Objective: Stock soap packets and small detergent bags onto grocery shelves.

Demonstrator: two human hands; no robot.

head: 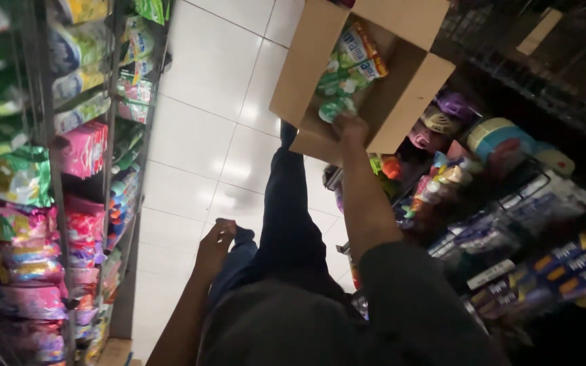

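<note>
Now the right hand (351, 127) reaches up into the cardboard box (401, 102), grip closed on a green packet (337, 107) whose length runs up-right. Left hand (215, 245) hangs low, loosely curled, empty.

Pink and green packets (84, 150) fill left shelves (47, 169) across a white tiled floor (201, 115) from bottles (442, 177) on the right.

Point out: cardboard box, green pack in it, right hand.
cardboard box (401, 102), head view, right flap.
green pack (347, 71), head view, middle of the pack.
right hand (349, 125), head view, back of the hand.
</note>
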